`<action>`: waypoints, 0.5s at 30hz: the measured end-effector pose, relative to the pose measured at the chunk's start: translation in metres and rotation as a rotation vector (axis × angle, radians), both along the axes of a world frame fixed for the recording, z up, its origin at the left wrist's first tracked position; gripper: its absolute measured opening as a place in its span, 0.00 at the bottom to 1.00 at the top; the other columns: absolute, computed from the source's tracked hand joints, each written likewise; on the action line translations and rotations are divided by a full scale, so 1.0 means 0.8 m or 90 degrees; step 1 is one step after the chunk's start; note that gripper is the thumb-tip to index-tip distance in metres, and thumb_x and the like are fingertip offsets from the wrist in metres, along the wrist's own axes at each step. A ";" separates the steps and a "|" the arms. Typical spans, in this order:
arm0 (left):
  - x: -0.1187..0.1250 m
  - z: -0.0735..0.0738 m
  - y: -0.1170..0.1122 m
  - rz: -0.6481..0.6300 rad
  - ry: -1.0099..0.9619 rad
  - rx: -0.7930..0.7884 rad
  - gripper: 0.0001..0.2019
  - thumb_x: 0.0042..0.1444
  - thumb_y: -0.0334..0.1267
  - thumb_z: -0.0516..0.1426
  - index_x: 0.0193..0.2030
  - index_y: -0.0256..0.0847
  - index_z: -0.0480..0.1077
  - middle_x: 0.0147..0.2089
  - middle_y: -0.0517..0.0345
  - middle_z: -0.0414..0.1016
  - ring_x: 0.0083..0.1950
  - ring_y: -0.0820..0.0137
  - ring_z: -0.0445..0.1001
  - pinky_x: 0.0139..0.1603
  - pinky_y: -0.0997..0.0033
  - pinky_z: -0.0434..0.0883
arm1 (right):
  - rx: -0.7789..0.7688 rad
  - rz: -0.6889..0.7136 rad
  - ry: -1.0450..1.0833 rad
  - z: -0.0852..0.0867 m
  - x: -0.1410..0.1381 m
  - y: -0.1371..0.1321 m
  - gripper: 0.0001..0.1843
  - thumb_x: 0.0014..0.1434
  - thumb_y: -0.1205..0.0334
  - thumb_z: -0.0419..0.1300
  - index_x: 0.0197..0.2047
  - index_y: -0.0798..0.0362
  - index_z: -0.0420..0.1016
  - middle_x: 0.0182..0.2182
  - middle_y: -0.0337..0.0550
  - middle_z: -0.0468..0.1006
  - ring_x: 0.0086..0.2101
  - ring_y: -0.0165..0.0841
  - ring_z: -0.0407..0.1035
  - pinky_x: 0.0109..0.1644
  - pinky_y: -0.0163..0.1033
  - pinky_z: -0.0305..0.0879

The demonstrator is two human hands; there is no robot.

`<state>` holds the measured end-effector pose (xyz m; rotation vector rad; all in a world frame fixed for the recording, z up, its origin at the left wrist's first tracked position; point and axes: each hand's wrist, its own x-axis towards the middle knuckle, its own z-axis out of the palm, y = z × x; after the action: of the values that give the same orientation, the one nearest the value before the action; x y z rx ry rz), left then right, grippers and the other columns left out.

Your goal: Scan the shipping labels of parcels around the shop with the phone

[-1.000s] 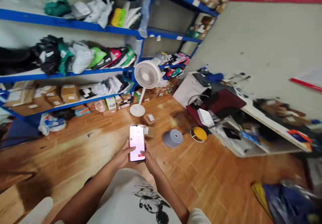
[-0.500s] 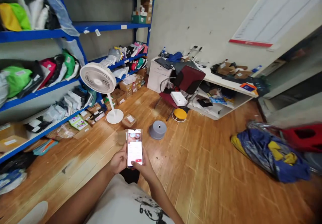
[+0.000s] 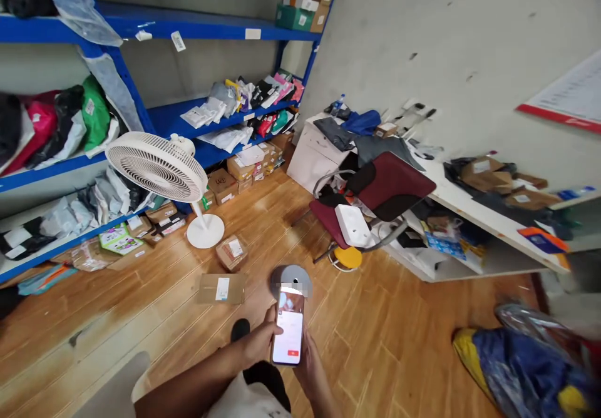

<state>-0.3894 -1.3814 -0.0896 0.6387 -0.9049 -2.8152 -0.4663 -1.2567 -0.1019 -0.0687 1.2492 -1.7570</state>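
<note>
We log a phone (image 3: 288, 327) low in the frame, just right of centre, screen lit and facing up, tilted slightly to the right. Our left hand (image 3: 258, 343) wraps its left edge, fingers curled around the case. Our right hand (image 3: 310, 358) cups the right edge and lower corner from below; how far its fingers close behind the case we cannot tell.

Just above the phone's top edge sits a grey round object (image 3: 291, 277) on the wooden floor (image 3: 389, 336). To its left lies a flat cardboard parcel (image 3: 221, 288), and above that a smaller box (image 3: 231, 252) beside the round base of a white standing fan (image 3: 157, 166), whose head tilts toward the left.

Centre right: a maroon chair (image 3: 387, 186) with a white box (image 3: 353, 225) on its seat, and a yellow disc (image 3: 348, 257) on the floor beneath. A white desk (image 3: 488, 218) runs along the right wall, cluttered. Blue shelving (image 3: 188, 27) fills the upper left, stacked with parcels and bags. Lower right corner: a blue and yellow bag (image 3: 526, 368).
</note>
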 end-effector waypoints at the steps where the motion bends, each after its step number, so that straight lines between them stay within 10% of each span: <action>1: -0.011 0.002 -0.009 0.006 -0.009 -0.021 0.29 0.44 0.36 0.57 0.57 0.45 0.64 0.55 0.53 0.71 0.61 0.58 0.66 0.63 0.57 0.59 | 0.013 0.011 -0.016 -0.002 -0.016 -0.008 0.32 0.54 0.32 0.60 0.56 0.42 0.74 0.47 0.45 0.83 0.54 0.48 0.72 0.64 0.57 0.60; 5: -0.036 -0.003 -0.056 0.069 -0.088 -0.079 0.19 0.52 0.49 0.60 0.47 0.42 0.70 0.43 0.53 0.73 0.47 0.62 0.71 0.46 0.65 0.67 | 0.019 0.105 -0.143 -0.012 -0.070 -0.061 0.36 0.48 0.28 0.62 0.51 0.44 0.78 0.46 0.46 0.83 0.54 0.49 0.72 0.66 0.59 0.56; 8: -0.038 -0.042 -0.101 0.179 -0.241 -0.103 0.26 0.50 0.64 0.60 0.39 0.40 0.70 0.33 0.57 0.70 0.34 0.68 0.68 0.32 0.72 0.62 | -0.048 0.230 -0.263 -0.034 -0.099 -0.116 0.37 0.47 0.28 0.62 0.50 0.46 0.78 0.48 0.48 0.83 0.54 0.50 0.72 0.64 0.58 0.58; 11: -0.024 -0.122 -0.152 0.293 -0.437 -0.266 0.28 0.46 0.66 0.61 0.26 0.41 0.63 0.25 0.62 0.63 0.30 0.70 0.64 0.33 0.72 0.63 | -0.089 0.379 -0.361 -0.086 -0.126 -0.168 0.41 0.48 0.25 0.59 0.54 0.47 0.76 0.47 0.51 0.83 0.52 0.52 0.74 0.59 0.60 0.62; 15: 0.007 -0.282 -0.225 0.168 -0.698 -0.496 0.24 0.50 0.62 0.54 0.22 0.41 0.64 0.24 0.59 0.68 0.32 0.63 0.70 0.36 0.67 0.66 | -0.120 0.473 -0.415 -0.206 -0.171 -0.227 0.41 0.49 0.25 0.57 0.55 0.46 0.74 0.45 0.51 0.83 0.49 0.52 0.76 0.57 0.60 0.62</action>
<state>-0.3839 -1.5614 -0.3152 1.9384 -1.6999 -1.4865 -0.6034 -1.4385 -0.2670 -0.0536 0.4769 -1.0951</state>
